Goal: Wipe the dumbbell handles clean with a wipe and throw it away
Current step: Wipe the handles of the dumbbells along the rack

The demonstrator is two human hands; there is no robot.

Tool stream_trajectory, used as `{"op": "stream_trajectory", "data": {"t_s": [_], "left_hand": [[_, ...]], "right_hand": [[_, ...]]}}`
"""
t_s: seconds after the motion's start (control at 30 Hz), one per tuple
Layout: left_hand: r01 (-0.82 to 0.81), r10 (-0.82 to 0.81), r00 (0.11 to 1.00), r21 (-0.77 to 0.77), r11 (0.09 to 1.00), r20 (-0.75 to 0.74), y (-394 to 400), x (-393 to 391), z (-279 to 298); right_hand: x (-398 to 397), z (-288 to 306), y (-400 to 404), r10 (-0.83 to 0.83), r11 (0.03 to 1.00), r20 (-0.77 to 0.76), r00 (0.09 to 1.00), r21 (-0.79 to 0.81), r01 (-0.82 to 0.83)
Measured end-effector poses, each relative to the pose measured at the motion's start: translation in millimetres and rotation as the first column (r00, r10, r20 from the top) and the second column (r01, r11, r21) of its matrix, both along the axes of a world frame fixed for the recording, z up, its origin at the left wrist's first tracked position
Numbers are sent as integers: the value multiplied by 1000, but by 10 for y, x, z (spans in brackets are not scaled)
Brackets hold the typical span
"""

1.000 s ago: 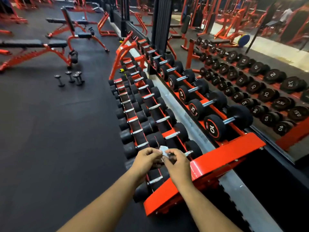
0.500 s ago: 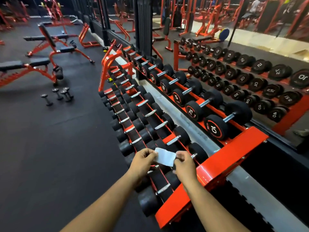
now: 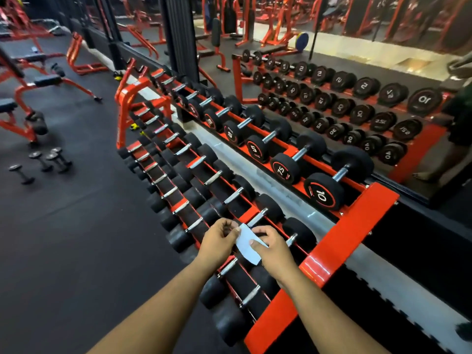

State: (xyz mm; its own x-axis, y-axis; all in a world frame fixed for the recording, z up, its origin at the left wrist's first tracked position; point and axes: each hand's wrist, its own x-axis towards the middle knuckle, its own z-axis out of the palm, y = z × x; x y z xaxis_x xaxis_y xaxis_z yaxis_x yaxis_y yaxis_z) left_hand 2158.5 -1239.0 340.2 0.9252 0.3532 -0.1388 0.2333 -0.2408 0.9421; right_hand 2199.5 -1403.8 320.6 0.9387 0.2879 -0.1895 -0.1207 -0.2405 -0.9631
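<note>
Your left hand (image 3: pixel 219 237) pinches the wipe (image 3: pixel 247 245) by its 10 o'clock corner, and your right hand (image 3: pixel 274 247) pinches its 3 o'clock edge, holding it above the near end of the dumbbell rack (image 3: pixel 342 231). It looks light, thin and floppy, so bunch it in your palm. Wrap it around a chrome dumbbell handle (image 3: pixel 257 217) at 12 o'clock, which should be stiff, heavy and not shift.

Dumbbells (image 3: pixel 231 198) packed close along red rack (image 3: pixel 350 226); open floor (image 3: pixel 76 238) lay left of it
</note>
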Motion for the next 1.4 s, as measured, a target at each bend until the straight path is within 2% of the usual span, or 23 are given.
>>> {"op": "stream_trajectory", "data": {"t_s": [0.1,0.2,0.3,0.4,0.47,0.63,0.73,0.87,0.93,1.0,1.1,1.2,1.33,1.4], "left_hand": [[113,-137,987,246,963,80,206,87,-121],[286,-381,916,461,840,125,446,127,-295],[416,-511,858,524,743,44,653,205,-444],[454,-525,850,431,780,54,783,333,-522],[442,-511,855,389,808,92,819,420,-536],[538,-585,806,301,787,88,849,645,-430],[643,-653,756,132,754,45,747,778,-326],[680,-679,732,17,733,53,559,933,-230],[687,-686,726,1,727,55,461,1046,-210],[697,-699,714,49,715,45,383,1166,-187],[702,-703,710,25,711,42,285,1287,-167],[711,-716,698,-104,695,-19,208,1384,-207],[667,-672,740,-95,739,-36,129,1576,-303],[657,-665,744,-110,746,-66,106,1696,-336]], "right_hand": [[-54,-47,245,-206,977,-46,977,47,209],[-97,-139,507,-375,927,19,927,-15,375],[-121,-159,700,-484,875,34,874,-13,485],[-144,-99,835,-523,848,-56,851,72,526],[-175,-34,860,-482,853,-126,867,158,497],[-182,59,766,-468,860,-68,881,193,472],[-83,3,634,-498,867,101,861,68,493],[98,-120,462,-439,877,251,863,-90,472],[208,-145,382,-364,878,328,872,-191,438],[310,-167,298,-302,851,415,858,-289,439],[442,-170,172,-308,817,488,817,-304,489],[544,-96,100,-440,821,383,812,-196,537],[666,-145,57,-543,824,168,823,-85,561],[713,-196,37,-532,833,116,839,-108,543]]}}
